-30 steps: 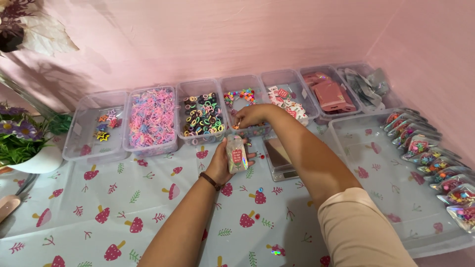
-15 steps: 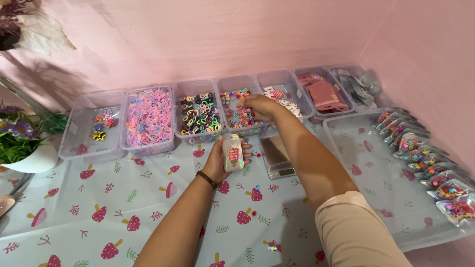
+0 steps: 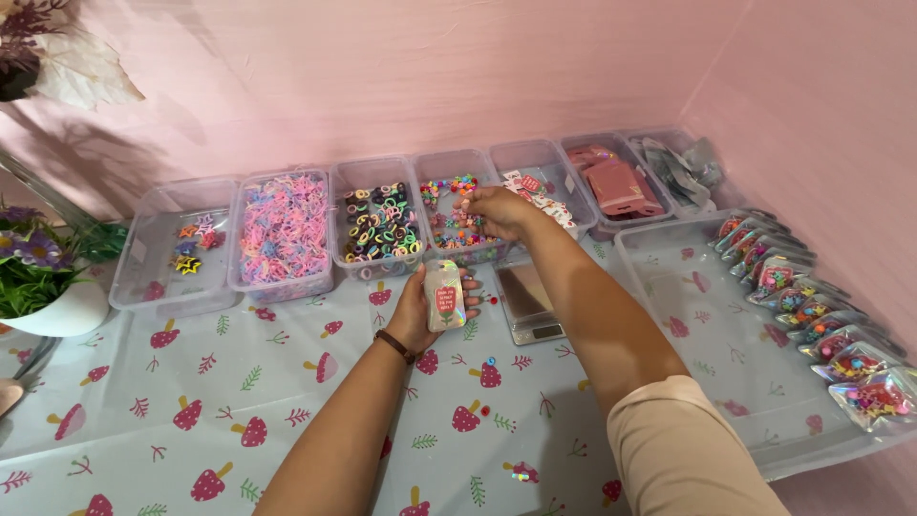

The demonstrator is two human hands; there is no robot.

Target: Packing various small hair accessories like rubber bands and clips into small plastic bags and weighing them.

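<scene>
— Clear plastic, that small pouch (image 3: 444,295); where was it?
— Upright in your left hand (image 3: 427,311), fingers clamped on it, above the counter (image 3: 287,401). Your right hand (image 3: 497,210) pinched colourful beads (image 3: 457,212) over the bead bin (image 3: 458,250)

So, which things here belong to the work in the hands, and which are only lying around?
In use:
- left hand, holding a small shiny pouch
- right hand, its grip over the bin of colourful beads

Lying about:
- bin of hair ties
- bin of pink bands
- pocket scale
- filled pouches
- potted flowers
</scene>
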